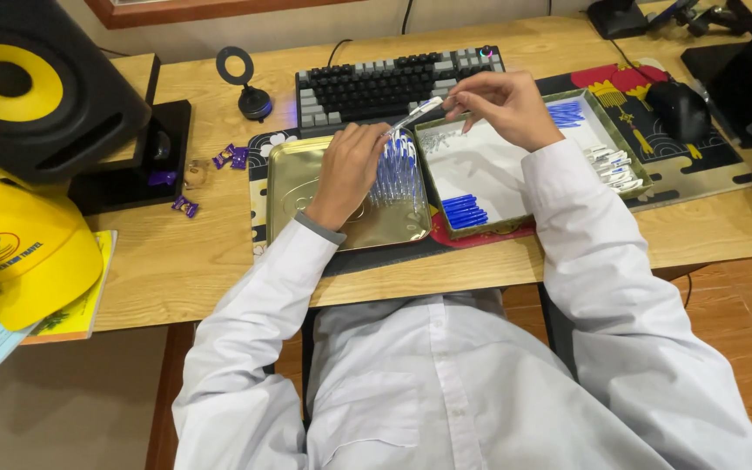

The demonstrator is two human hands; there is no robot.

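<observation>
A: What is sitting on the desk, taking the biggest things first?

B: A black speaker with a yellow cone is standing at ten o'clock, and a yellow cap is lying just below it at nine. A dark keyboard is resting at twelve, with a black mouse off at two o'clock.

A: And in front of the person?

B: Two trays are lying side by side, touching. The gold tray is sitting at the centre, and the white-lined tray is lying just to its right, toward one o'clock. The person is wearing a white shirt, filling the six o'clock part of the view.

A: What are the hands doing?

B: The left hand is curling over the gold tray, gripping a bunch of clear pens with blue caps, standing fanned against the tray's right edge. The right hand is hovering above the white-lined tray, pinching one single pen whose tip is pointing down toward the bunch.

A: Anything smaller?

B: Blue caps are lying at the white-lined tray's near-left corner, more blue pieces at its far side, white pieces at its right edge. Purple sweets are lying at eleven o'clock.
</observation>
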